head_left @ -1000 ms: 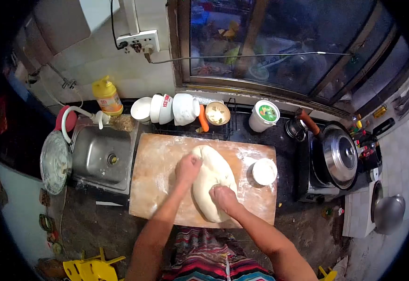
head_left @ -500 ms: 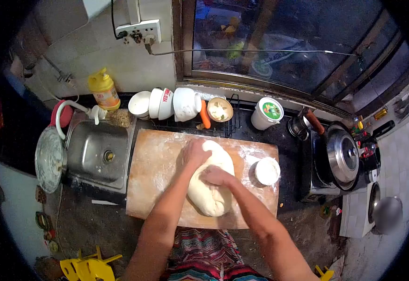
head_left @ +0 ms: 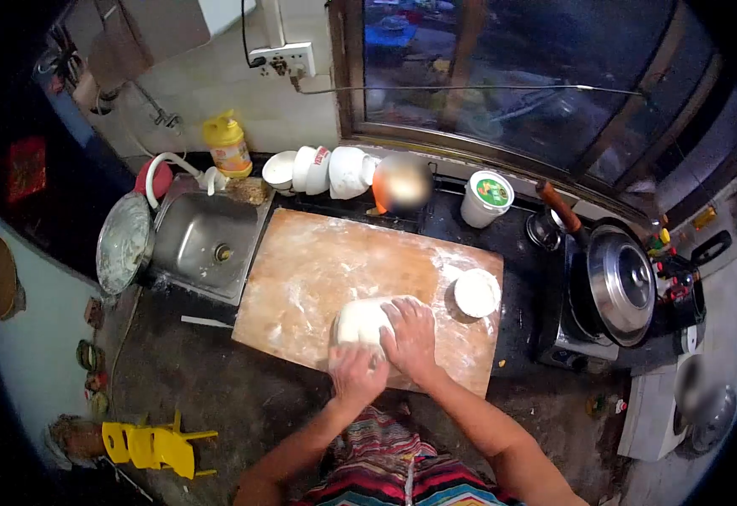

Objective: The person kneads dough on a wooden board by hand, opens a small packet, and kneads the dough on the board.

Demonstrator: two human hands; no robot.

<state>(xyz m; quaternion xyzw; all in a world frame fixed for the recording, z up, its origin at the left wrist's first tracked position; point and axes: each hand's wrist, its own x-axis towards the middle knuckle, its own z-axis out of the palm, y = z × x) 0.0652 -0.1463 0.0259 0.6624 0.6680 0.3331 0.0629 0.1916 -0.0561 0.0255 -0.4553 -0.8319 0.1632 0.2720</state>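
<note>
In the head view, the dough (head_left: 360,319) lies on the front part of the wooden board (head_left: 318,261), its near side partly covered by both hands. The right hand (head_left: 412,337) rests on it with fingers spread, grasping nothing; its palm hides the surface beneath. The left hand (head_left: 358,373), at the board's front edge, is motion-blurred with fingers bent against the dough; whether they pinch it cannot be told. At the board's right end stands a white container (head_left: 476,293), its contents hard to make out. Behind the board, a blurred patch masks whatever sits beside the white bowls (head_left: 347,173). Left of the board, a large basin (head_left: 125,243) partly overlaps the sink (head_left: 199,240).
</note>
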